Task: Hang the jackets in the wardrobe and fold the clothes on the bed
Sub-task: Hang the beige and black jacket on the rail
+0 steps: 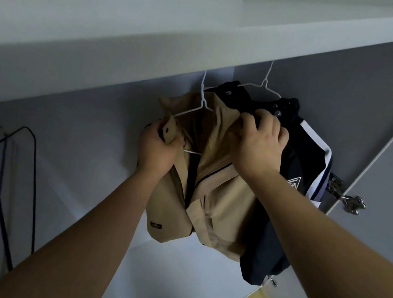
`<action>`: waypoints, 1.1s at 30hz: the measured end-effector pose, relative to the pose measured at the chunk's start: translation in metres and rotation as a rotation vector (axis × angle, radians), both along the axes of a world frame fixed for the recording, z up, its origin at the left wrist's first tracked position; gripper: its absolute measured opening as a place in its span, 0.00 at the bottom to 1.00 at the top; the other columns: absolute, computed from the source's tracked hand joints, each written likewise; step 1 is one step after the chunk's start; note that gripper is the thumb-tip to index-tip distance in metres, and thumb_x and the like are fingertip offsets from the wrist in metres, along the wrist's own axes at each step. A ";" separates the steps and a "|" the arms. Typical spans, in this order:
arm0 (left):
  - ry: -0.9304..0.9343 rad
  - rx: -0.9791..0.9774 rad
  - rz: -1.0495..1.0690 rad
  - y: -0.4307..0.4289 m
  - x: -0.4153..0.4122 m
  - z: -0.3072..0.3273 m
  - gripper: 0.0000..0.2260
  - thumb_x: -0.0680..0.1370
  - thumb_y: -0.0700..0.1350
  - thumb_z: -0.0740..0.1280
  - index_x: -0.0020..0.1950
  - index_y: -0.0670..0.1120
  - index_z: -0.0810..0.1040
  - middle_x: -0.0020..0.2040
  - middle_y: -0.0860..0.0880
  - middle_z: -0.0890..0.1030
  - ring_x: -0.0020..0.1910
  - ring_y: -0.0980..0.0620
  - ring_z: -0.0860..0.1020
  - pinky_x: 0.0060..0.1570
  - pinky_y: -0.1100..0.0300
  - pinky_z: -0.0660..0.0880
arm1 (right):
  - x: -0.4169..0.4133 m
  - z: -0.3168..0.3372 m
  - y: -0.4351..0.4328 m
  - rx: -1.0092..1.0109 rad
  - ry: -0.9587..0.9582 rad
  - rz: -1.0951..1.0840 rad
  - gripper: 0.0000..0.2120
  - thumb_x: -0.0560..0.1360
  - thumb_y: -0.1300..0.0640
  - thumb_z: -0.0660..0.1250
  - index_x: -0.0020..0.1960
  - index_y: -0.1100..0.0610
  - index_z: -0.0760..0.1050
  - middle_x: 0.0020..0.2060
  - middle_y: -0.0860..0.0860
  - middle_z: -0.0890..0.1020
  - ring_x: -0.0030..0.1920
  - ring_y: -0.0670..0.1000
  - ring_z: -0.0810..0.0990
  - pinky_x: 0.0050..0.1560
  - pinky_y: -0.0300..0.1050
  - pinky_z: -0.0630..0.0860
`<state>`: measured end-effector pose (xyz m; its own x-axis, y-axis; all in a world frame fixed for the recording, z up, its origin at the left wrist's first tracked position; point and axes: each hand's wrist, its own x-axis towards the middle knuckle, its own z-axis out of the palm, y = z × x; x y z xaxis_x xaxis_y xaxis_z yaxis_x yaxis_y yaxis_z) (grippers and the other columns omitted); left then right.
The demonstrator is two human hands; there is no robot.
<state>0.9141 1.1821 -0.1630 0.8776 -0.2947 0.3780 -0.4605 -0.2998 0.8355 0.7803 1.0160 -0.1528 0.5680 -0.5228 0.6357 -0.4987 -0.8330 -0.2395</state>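
The step in hand is hanging the tan jacket [219, 199] in the wardrobe [128, 52]. The jacket sits on a white wire hanger [204, 103] whose hook runs up behind the wardrobe's top panel, so whether it has caught the rail cannot be told. Just to its right, touching it, a navy jacket [268, 241] hangs on a second white hanger [265, 83].

The left hand [159, 149] grips the tan collar and shoulder on its side, with the fingers curled tight round the cloth. The right hand [259, 141] pinches the opposite shoulder, where tan meets navy.

This looks like seating the shoulders squarely on the wire. The next move probably calls for evening both sides, then letting go gently so the thin hanger doesn't tip. The bed is out of view, and the folding there appears to come afterwards.
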 end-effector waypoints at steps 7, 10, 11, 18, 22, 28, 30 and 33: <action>0.071 -0.035 0.046 0.000 0.016 -0.010 0.25 0.72 0.45 0.78 0.67 0.45 0.76 0.60 0.51 0.82 0.57 0.53 0.80 0.51 0.67 0.74 | -0.019 -0.060 0.037 0.427 -0.366 -0.091 0.17 0.72 0.52 0.74 0.54 0.57 0.71 0.54 0.56 0.72 0.54 0.60 0.72 0.55 0.55 0.70; 0.112 -0.018 0.007 0.002 0.017 -0.016 0.21 0.73 0.42 0.77 0.64 0.45 0.76 0.53 0.57 0.79 0.51 0.59 0.78 0.41 0.80 0.69 | -0.019 -0.074 0.043 0.961 -0.247 -0.047 0.11 0.75 0.50 0.71 0.47 0.53 0.70 0.48 0.51 0.74 0.49 0.55 0.77 0.49 0.48 0.73; 0.109 -0.013 -0.006 0.004 0.015 -0.017 0.21 0.73 0.41 0.77 0.64 0.47 0.75 0.52 0.60 0.77 0.50 0.61 0.76 0.42 0.80 0.68 | -0.017 -0.076 0.045 1.099 -0.169 -0.015 0.10 0.76 0.49 0.70 0.46 0.52 0.71 0.46 0.51 0.77 0.46 0.53 0.78 0.45 0.46 0.74; 0.194 0.141 -0.044 0.015 0.013 -0.063 0.19 0.71 0.39 0.79 0.55 0.52 0.75 0.51 0.55 0.81 0.52 0.52 0.79 0.59 0.50 0.76 | 0.009 -0.087 0.056 1.817 -0.159 0.091 0.25 0.74 0.48 0.74 0.68 0.52 0.71 0.61 0.51 0.78 0.62 0.56 0.77 0.53 0.52 0.78; 0.338 0.249 -0.072 0.019 0.013 -0.079 0.13 0.74 0.41 0.77 0.48 0.51 0.74 0.45 0.51 0.82 0.49 0.49 0.81 0.52 0.54 0.77 | 0.018 -0.090 0.059 1.786 -0.298 0.121 0.15 0.79 0.52 0.69 0.64 0.53 0.75 0.57 0.54 0.82 0.52 0.54 0.79 0.45 0.48 0.77; 0.277 0.518 -0.238 0.027 -0.001 -0.090 0.09 0.74 0.49 0.77 0.50 0.51 0.80 0.46 0.54 0.83 0.49 0.54 0.82 0.45 0.60 0.77 | 0.008 -0.068 0.055 1.357 -0.387 0.189 0.11 0.80 0.62 0.60 0.50 0.47 0.75 0.48 0.55 0.84 0.52 0.58 0.82 0.59 0.58 0.79; 0.292 0.547 -0.399 0.022 -0.017 -0.092 0.17 0.72 0.50 0.79 0.57 0.53 0.78 0.51 0.57 0.82 0.52 0.56 0.80 0.47 0.60 0.76 | 0.002 -0.060 0.054 1.267 -0.362 0.262 0.10 0.79 0.60 0.60 0.55 0.49 0.76 0.49 0.51 0.84 0.53 0.55 0.82 0.59 0.58 0.80; 0.383 0.609 -0.537 0.010 -0.043 -0.100 0.20 0.71 0.52 0.79 0.59 0.55 0.76 0.51 0.58 0.80 0.54 0.56 0.78 0.48 0.61 0.75 | -0.005 -0.053 0.048 1.199 -0.367 0.328 0.10 0.81 0.60 0.60 0.58 0.51 0.76 0.50 0.49 0.84 0.54 0.50 0.82 0.60 0.55 0.80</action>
<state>0.8710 1.1921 -0.2631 0.5979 -0.7554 -0.2680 -0.3889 -0.5657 0.7271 0.7749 1.0638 -0.2061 0.6706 -0.7417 0.0150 -0.0604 -0.0747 -0.9954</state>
